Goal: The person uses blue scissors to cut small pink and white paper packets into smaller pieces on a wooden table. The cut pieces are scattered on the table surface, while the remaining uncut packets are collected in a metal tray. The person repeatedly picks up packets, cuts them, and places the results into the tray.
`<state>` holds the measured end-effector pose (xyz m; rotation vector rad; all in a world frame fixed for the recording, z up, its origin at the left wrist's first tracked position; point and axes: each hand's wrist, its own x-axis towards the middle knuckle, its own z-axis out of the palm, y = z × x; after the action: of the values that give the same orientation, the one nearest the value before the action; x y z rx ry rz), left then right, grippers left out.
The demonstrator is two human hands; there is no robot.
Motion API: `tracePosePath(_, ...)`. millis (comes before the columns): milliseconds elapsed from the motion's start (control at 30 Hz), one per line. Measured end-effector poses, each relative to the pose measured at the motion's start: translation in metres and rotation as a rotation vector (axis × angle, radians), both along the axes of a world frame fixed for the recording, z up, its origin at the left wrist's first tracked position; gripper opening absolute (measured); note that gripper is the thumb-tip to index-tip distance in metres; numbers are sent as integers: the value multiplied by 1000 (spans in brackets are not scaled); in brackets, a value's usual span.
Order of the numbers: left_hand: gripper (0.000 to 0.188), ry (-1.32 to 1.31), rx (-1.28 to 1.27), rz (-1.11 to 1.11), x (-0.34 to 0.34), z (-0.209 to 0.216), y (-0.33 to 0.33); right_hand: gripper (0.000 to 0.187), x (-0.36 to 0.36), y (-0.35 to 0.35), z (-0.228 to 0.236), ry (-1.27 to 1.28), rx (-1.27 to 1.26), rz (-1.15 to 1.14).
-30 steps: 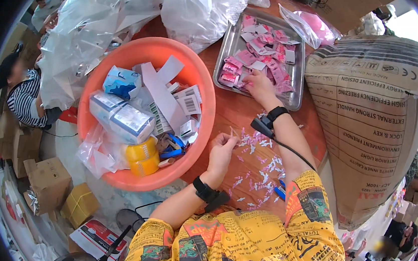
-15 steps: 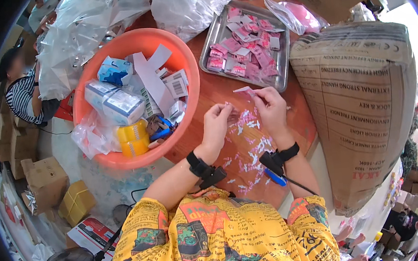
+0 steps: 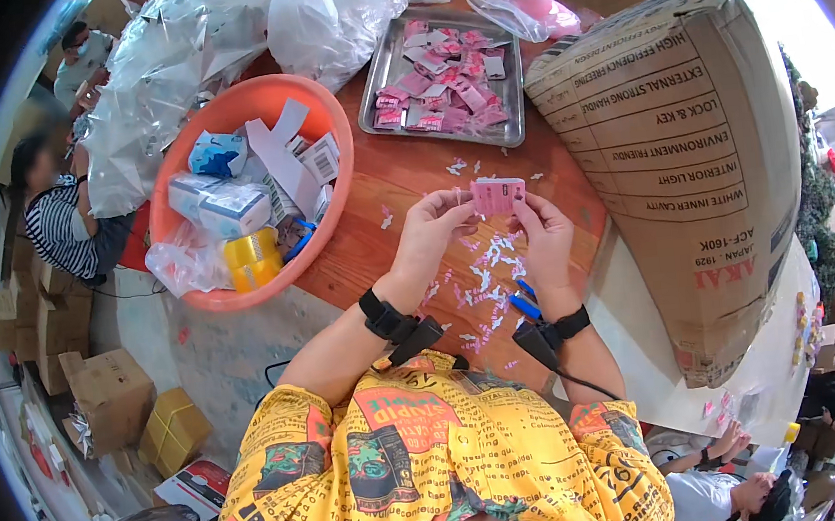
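A small pink printed card (image 3: 499, 195) is held up over the table between my two hands. My left hand (image 3: 432, 234) pinches its left edge with thumb and fingertips. At its lower right, my right hand (image 3: 547, 238) grips it the same way. Below the hands, many tiny white and pink paper scraps (image 3: 490, 279) lie scattered on the reddish wooden table (image 3: 384, 178). Beyond them stands a metal tray (image 3: 514, 134) holding a loose pile of similar pink cards (image 3: 440, 77). A blue-handled tool (image 3: 525, 302) lies by my right wrist, its working end not clear.
At the left, an orange basin (image 3: 337, 133) holds boxes, paper strips and a yellow tape roll (image 3: 253, 260). Clear plastic bags (image 3: 329, 18) cover the far left. A large brown carton (image 3: 679, 155) rises at the right. Other people sit around, one in a striped shirt (image 3: 61, 229).
My hands have come together on the pink card, which now faces up flat; before, it was tilted in my right hand. The whole view has shifted, with tray and basin further left.
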<state>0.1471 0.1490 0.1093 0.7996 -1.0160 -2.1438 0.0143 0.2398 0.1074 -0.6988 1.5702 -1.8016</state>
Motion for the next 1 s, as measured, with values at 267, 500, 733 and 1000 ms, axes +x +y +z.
tracePosePath(267, 9, -100, -228, -52, 6, 17, 15, 43, 7, 18, 8, 142, -84, 132)
tracePosePath(500, 12, -131, -172, -187, 12, 17, 13, 47, -19, 32, 10, 487, 19, 270)
tracePosePath(733, 14, -94, -97, -214, 8, 21, 20, 41, -27, 36, 0, -186, -112, 285)
tracePosePath(1000, 16, -28, -106, -288, 1, 28, 21, 45, -30, 39, -3, -105, -134, 301)
